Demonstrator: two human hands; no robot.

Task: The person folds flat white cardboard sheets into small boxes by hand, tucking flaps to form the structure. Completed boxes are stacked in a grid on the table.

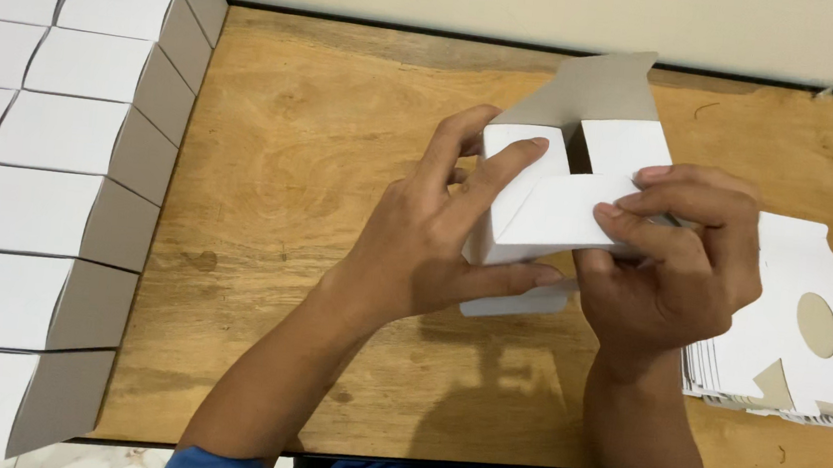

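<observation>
A small white cardboard box point(549, 211) is held above the wooden table point(289, 203) between both my hands. My left hand point(442, 231) grips its left side, the index finger lying across a folded flap and the thumb under the bottom edge. From the right, my right hand point(681, 257) presses a white flap down with its fingertips. The box's grey inner lid flap point(595, 89) stands open at the far side.
Rows of finished white boxes point(49, 182) with grey sides fill the left edge of the table. A stack of flat white box blanks point(799, 338) with a round cut-out lies at the right, behind my right hand. A pale wall runs along the far edge.
</observation>
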